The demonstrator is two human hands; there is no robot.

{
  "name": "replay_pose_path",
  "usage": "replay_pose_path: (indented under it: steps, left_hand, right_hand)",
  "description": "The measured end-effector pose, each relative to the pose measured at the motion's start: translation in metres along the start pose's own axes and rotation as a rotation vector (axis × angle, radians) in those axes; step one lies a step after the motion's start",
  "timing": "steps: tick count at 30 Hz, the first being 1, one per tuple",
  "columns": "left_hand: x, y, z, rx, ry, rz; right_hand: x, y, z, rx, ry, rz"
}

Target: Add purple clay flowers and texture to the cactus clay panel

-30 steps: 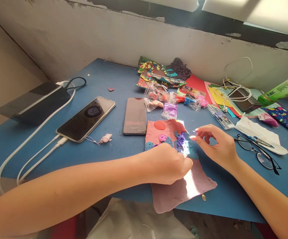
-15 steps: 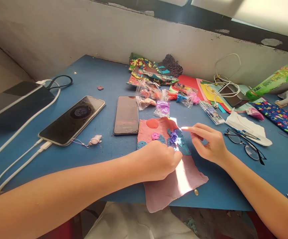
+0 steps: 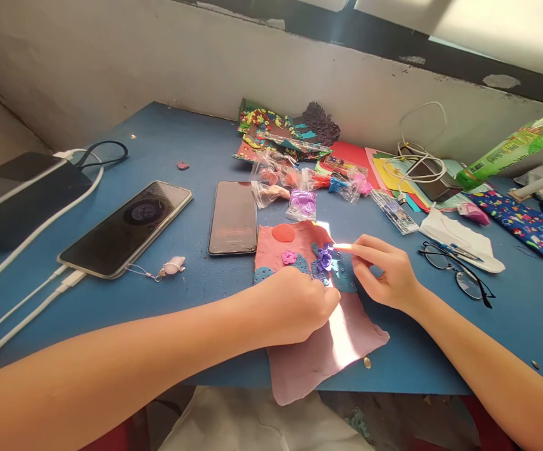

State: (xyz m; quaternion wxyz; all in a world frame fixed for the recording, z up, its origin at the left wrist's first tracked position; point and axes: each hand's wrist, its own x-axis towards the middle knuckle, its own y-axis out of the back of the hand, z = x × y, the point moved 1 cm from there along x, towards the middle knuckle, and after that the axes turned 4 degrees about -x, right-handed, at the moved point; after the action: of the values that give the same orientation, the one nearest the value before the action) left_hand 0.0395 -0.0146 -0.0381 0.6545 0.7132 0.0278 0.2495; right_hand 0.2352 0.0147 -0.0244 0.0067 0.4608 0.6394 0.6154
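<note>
One purple flower [image 3: 324,259] is apparently being adjusted: right hand [image 3: 386,270] held open, left hand [image 3: 299,305] curled, any grip hidden. Light pressure is seemingly required.

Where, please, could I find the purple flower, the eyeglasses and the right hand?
Purple flower [image 3: 324,259], head view: its petals.
Eyeglasses [image 3: 468,285], head view: the nearer lens.
Right hand [image 3: 387,270], head view: its middle.

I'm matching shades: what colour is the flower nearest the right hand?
The flower is purple, clearest in head view.

right hand [image 3: 388,272] moved closer in, pointing finger [image 3: 362,251] now stretched out straight, tip close to purple flower [image 3: 324,260]
</note>
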Motion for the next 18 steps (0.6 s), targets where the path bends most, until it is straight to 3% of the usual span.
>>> replay_pose_path:
  steps: [5, 18]
  left_hand:
    - [-0.0004, 0.0006, -0.0002, 0.014, -0.004, 0.036]
    - [-0.001, 0.0018, -0.0011, 0.005, -0.004, -0.021]
  right_hand:
    - [-0.0008, -0.0006, -0.0002, -0.034, -0.008, 0.003]
    - [-0.0005, -0.0006, 0.0006, -0.063, 0.016, -0.025]
